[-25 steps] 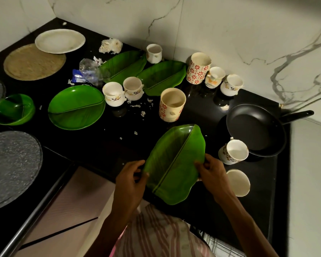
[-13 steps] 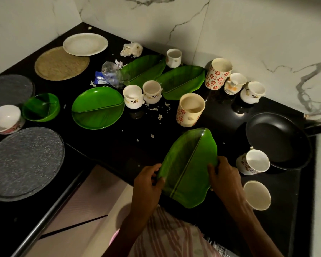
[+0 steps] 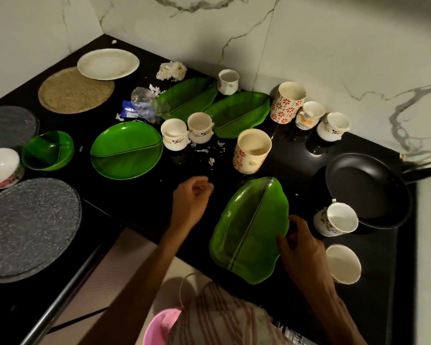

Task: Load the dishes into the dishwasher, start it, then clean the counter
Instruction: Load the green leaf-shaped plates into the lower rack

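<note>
Pinching the leaf plate's [image 3: 249, 230] right edge, the right hand [image 3: 301, 250] is nearer; the plate's long axis runs diagonally up-right. The left hand [image 3: 190, 200], beyond the plate's left edge, curls loosely, empty.

Open bench [image 3: 144, 195] strip between round green plate [image 3: 126, 150] and leaf plate [image 3: 250, 230]; left hand [image 3: 190, 197] sits in it. Right side tight: pan [image 3: 366, 190], cup [image 3: 336, 220] and second cup [image 3: 342, 263] crowd leaf plate's right edge. Tall mug [image 3: 251, 150] just behind. Back row packed with cups and plates.
</note>
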Demonstrator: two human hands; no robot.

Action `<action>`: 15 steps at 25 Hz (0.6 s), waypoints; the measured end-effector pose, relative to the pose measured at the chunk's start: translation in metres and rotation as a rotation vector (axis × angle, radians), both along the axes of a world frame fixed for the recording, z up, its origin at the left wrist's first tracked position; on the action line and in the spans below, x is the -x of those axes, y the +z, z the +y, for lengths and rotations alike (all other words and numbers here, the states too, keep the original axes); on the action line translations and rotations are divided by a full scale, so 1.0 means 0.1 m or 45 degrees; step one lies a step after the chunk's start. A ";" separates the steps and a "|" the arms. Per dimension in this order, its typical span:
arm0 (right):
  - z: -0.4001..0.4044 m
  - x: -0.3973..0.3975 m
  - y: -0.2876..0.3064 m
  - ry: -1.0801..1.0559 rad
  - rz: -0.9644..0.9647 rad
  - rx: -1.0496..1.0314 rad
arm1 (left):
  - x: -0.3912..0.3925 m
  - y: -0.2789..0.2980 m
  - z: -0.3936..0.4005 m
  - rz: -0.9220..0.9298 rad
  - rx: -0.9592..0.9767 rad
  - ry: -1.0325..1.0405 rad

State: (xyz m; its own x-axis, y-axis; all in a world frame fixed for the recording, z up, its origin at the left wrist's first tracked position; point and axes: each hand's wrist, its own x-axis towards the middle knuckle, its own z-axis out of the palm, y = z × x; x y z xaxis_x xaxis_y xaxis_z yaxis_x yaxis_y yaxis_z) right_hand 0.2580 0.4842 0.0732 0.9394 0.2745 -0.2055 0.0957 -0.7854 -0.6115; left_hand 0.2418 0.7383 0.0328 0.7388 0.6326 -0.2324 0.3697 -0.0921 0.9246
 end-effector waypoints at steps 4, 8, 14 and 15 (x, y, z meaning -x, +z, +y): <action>-0.08 0.22 0.07 -0.084 0.119 -0.243 | -1.00 -0.06 0.42 0.058 0.345 0.062; -0.17 0.35 0.11 -0.258 0.208 -0.437 | -1.67 -0.12 0.39 -0.020 0.800 0.281; -0.30 0.42 0.05 -0.414 0.246 -0.547 | -1.88 -0.06 0.30 -0.184 0.995 0.333; -0.31 0.43 0.04 -0.428 0.245 -0.560 | -1.90 -0.04 0.31 -0.189 0.990 0.335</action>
State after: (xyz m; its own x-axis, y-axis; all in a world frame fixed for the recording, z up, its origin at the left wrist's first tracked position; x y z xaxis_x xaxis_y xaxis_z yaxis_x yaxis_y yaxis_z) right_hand 0.2155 0.4534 0.0776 0.9468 0.0660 -0.3151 -0.2597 -0.4219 -0.8687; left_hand 0.4314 0.7691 0.0290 0.6467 0.4882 -0.5860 0.1591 0.6651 0.7297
